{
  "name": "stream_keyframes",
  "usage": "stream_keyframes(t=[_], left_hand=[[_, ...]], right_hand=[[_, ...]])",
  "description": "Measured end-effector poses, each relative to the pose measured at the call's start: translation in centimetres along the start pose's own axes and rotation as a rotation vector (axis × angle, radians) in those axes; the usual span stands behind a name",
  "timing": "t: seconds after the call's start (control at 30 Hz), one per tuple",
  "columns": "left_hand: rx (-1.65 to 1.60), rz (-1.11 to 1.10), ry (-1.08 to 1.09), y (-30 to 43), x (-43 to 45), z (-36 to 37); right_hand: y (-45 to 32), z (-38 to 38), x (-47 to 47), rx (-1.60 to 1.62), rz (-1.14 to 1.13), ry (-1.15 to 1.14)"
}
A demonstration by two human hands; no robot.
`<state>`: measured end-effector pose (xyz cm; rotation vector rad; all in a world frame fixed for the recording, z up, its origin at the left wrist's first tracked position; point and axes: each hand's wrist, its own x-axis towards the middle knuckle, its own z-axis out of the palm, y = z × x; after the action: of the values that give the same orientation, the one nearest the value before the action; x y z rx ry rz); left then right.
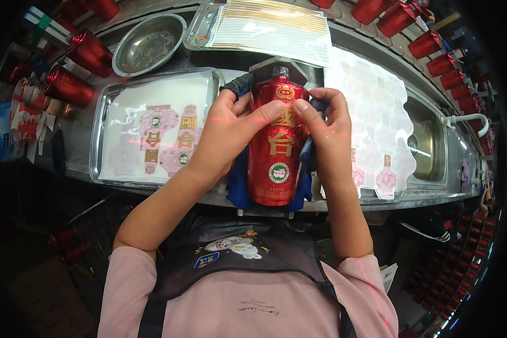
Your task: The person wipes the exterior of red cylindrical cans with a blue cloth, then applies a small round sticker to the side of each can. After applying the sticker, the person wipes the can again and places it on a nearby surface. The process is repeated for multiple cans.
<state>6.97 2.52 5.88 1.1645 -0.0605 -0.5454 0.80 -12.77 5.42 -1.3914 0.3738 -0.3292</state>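
Note:
A glossy red bottle [274, 181] with gold characters and a round green-and-white emblem lies on a blue cloth [238, 186], its dark cap pointing away from me. My left hand [241, 126] is at the bottle's upper left side, with the thumb pressed on its front. From the right, my right hand [327, 122] rests its thumb beside the gold characters, its fingers curled near the shoulder. The thumbs are close but apart. Black wrapped pieces stick out by both hands. Left of the bottle, a metal tray [97, 148] holds a sheet with printed transfers [156, 135].
A metal bowl [148, 44] and a tray with striped sheets [270, 29] stand at the back. A pale sheet of transfers [367, 110] lies at right, before a sink [426, 143] with a white faucet [469, 120]. More red bottles [88, 53] line both sides.

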Motion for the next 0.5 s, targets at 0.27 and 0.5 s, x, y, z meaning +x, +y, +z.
stream_keyframes(t=[0.27, 0.5], left_hand=[[0.060, -0.005, 0.034, 0.02, 0.46, 0.78], [0.061, 0.001, 0.025, 0.51, 0.10, 1.03]], right_hand=[[0.56, 0.43, -0.08, -0.022, -0.055, -0.003], [0.92, 0.30, 0.32, -0.086, -0.089, 0.007]])
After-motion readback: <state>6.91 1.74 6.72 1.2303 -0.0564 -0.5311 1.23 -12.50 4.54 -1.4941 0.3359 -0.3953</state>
